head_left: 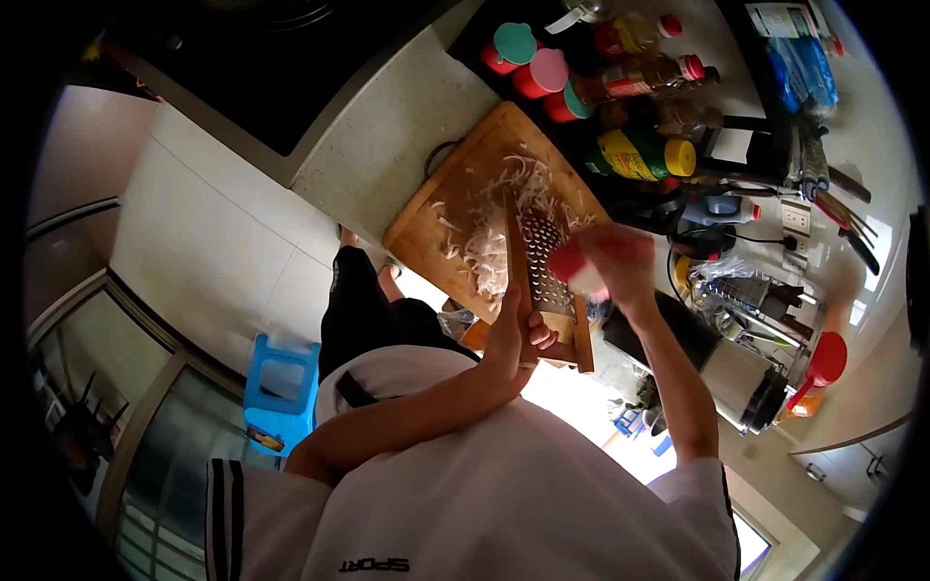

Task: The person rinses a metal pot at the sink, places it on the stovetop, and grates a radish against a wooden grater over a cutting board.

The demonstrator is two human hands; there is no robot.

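A grater with a wooden frame and a perforated metal face leans on a wooden cutting board. My left hand is closed around the near end of its wooden frame. Smeared by motion, my right hand grips a red-and-white vegetable at the grater's metal face. The vegetable's exact kind is hard to make out. Pale shreds are heaped on the board beside and beyond the grater.
Sauce bottles and lidded red jars line the counter's back right. A black cooktop lies at upper left. Knives hang on the right wall, above a black-and-silver appliance. A blue stool stands on the floor.
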